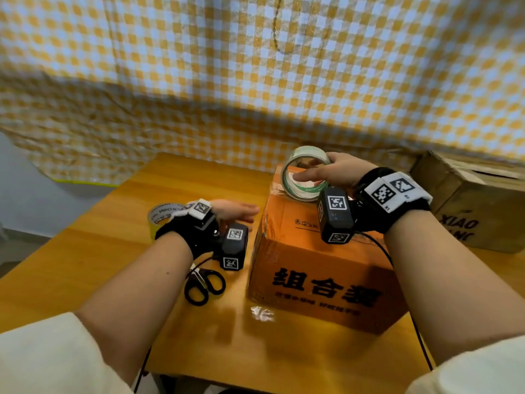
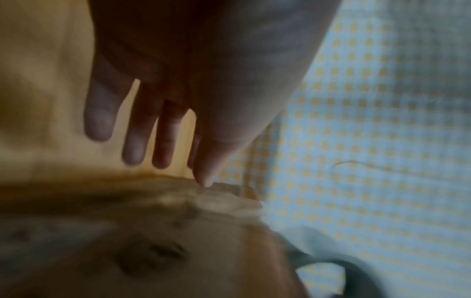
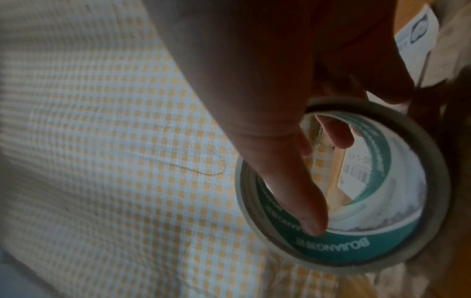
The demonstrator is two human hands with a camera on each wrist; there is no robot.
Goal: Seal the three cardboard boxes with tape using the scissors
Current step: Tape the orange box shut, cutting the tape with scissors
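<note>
Head view: our right hand held the tape roll on the far edge of the orange box, fingers hooked through its core. Left hand hovered flat and empty; scissors lay by the box. We judged the tape might tear or stick crooked with nothing steadying the box.

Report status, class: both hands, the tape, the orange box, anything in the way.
Right hand grips tape roll over orange box. Left hand open, empty, beside box. Scissors untouched on table. Nothing in the way.

Just a wooden table with a yellow-and-white checkered cloth hanging behind it, plus a crumpled scrap of clear plastic lying on the tabletop.
</note>
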